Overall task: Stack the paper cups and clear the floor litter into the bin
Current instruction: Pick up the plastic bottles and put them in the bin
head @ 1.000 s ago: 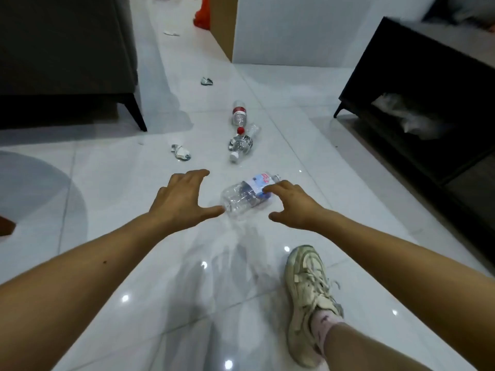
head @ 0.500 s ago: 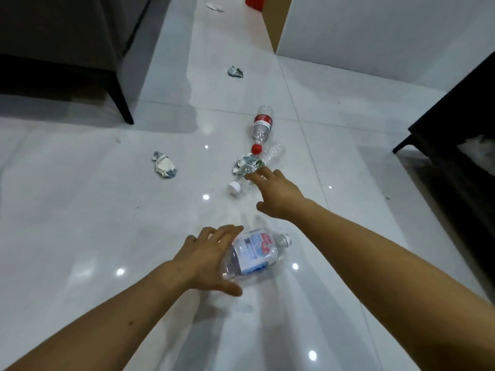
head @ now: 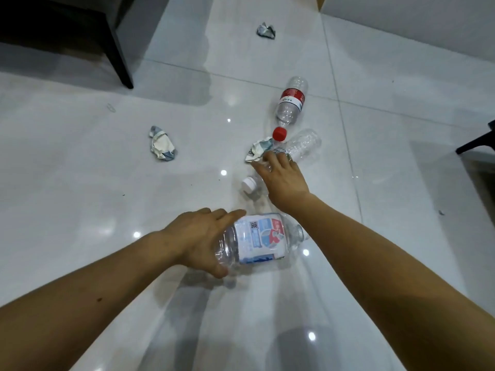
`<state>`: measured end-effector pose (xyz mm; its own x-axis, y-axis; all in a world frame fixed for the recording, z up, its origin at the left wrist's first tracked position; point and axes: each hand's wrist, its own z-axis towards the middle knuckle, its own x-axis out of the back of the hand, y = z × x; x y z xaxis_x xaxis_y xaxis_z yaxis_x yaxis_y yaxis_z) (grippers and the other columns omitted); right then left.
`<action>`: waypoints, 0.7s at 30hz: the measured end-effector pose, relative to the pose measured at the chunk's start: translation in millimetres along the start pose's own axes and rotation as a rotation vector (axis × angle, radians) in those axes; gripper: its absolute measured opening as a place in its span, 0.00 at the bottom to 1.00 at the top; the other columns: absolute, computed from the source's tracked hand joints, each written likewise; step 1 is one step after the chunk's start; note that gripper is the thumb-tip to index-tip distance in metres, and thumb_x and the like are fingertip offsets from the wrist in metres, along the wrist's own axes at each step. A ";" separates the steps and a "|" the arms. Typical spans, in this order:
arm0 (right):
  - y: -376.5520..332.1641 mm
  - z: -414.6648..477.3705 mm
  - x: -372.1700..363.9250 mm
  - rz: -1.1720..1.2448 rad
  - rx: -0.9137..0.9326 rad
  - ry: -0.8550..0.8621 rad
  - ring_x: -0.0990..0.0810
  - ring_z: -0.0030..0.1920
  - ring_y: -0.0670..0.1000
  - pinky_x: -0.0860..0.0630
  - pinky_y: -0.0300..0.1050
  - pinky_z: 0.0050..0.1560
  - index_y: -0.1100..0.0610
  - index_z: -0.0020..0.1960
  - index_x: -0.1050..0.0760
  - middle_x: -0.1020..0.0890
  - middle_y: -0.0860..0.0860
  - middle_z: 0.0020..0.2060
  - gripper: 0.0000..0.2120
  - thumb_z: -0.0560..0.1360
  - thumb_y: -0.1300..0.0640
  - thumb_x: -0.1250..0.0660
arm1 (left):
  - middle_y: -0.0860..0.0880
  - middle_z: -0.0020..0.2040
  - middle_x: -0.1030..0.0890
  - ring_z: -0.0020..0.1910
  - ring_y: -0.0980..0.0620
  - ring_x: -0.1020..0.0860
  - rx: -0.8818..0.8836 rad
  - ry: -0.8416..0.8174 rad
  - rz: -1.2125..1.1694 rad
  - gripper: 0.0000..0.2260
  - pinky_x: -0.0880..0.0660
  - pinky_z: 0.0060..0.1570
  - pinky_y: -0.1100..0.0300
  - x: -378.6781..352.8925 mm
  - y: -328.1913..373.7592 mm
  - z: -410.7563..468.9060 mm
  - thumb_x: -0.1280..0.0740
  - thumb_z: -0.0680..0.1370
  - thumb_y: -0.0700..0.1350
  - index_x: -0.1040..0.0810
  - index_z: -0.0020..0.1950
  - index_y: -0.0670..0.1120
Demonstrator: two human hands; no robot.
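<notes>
While lying on its side at lower centre of the frame, blue-labelled bottle (head: 257, 243) clamped by left hand (head: 198, 239) — fingers (head: 227, 214) over the top edge, thumb under the base end, neck pointing right. Right hand (head: 281, 180) stretched up to centre frame, palm down on a clear bottle with a white cap (head: 248, 184); fingers (head: 267, 159) spread over its body, grip not closed as far as can be told. Crumpled paper wad (head: 255, 152) just beside those fingertips. Red-capped bottle (head: 290, 103) flat on the floor above, cap touching or nearly touching the wad. Second crumpled wad (head: 162, 143) left of centre, well apart; third wad (head: 266, 30) near the top edge. Dark furniture leg (head: 117, 49) at upper left — glossy white floor tiles (head: 80, 183) throughout.
</notes>
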<state>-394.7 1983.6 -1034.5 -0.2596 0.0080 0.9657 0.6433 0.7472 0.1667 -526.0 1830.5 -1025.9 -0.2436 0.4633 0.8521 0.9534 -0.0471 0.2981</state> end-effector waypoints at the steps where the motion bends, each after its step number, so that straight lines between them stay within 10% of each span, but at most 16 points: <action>1: 0.2 0.4 0.8 -0.017 0.000 0.004 0.43 0.70 0.59 0.40 0.54 0.68 0.52 0.70 0.41 0.40 0.56 0.69 0.31 0.71 0.67 0.36 | 0.53 0.67 0.33 0.59 0.50 0.30 -0.005 -0.006 -0.001 0.49 0.31 0.51 0.59 0.2 -0.8 0.5 0.30 0.64 0.63 0.58 0.74 0.55; 12: -9.6 -23.0 58.9 0.158 -0.029 0.092 0.37 0.67 0.58 0.41 0.53 0.66 0.48 0.68 0.36 0.31 0.55 0.67 0.25 0.73 0.49 0.35 | 0.55 0.67 0.33 0.58 0.51 0.31 0.083 0.190 0.027 0.48 0.31 0.48 0.60 29.3 -32.2 -43.2 0.30 0.64 0.63 0.57 0.74 0.57; 21: -81.6 -60.4 144.0 0.888 -0.105 0.400 0.28 0.60 0.53 0.29 0.48 0.59 0.48 0.67 0.34 0.28 0.53 0.61 0.26 0.71 0.47 0.32 | 0.56 0.68 0.34 0.60 0.52 0.31 0.183 0.348 0.179 0.48 0.33 0.48 0.62 83.1 -52.0 -159.8 0.30 0.63 0.63 0.57 0.74 0.58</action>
<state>-441.0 1883.6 -897.0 0.6007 0.2985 0.7417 0.5526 0.5154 -0.6550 -624.3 1730.0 -901.8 -0.0873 0.1344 0.9871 0.9943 0.0728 0.0781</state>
